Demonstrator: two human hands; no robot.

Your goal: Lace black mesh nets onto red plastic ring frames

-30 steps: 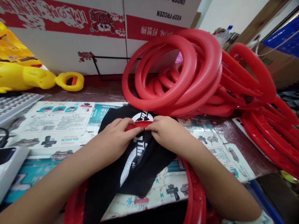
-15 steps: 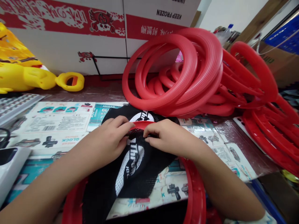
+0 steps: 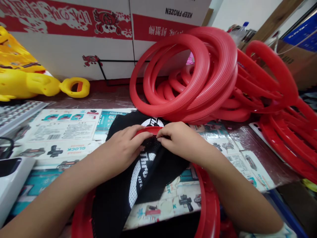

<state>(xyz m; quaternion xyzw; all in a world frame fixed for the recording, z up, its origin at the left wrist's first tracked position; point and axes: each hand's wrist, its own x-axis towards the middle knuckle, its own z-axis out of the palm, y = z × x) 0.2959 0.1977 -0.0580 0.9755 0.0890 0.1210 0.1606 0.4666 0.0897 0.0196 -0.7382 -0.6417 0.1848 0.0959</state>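
Cloth (image 3: 153, 178), one piece, black with white lettering, lies across one red ring (image 3: 208, 201) at the near side of the table (image 3: 109, 96). Left hand (image 3: 126, 140): thumb and fingers closed on the ring's far rim. Right hand (image 3: 174, 138): thumb and forefinger pinching cloth just beside, at that rim. Step in hand, as judged: working the cloth's edge against the rim; the next move calls for even tension and firm pressure. Any fastening cannot be verified. Beneath: printed card (image 3: 74, 129), overlapping pieces, not countable. Behind: piled rings (image 3: 223, 76), at least three, full count obstructed; at least one carton (image 3: 66, 53). Farther left: at least one yellow toy (image 3: 39, 84).
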